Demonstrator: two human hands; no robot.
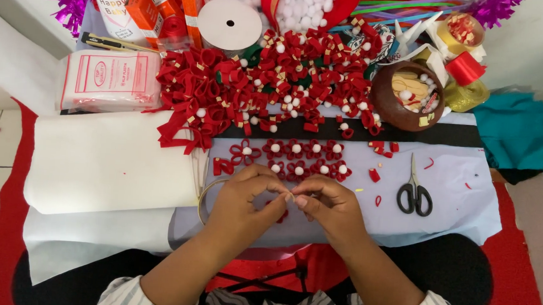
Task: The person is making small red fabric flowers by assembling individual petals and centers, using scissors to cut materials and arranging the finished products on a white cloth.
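Note:
My left hand [243,198] and my right hand [328,206] meet fingertip to fingertip over the pale blue work cloth [452,182]. Together they pinch a small red felt piece [282,215], mostly hidden by the fingers. A thin wire ring [204,195] lies under my left hand. Just beyond my fingers lie two rows of finished red felt flowers [302,157] with white pompom centres. A large heap of red felt loops with gold tabs and white pompoms [270,77] fills the cloth further back.
Black-handled scissors [414,194] lie right of my hands. A brown bowl [395,103] of small bits sits at back right, a white ribbon spool [230,24] at back centre, folded white fabric [107,161] at left, teal cloth [521,130] at right.

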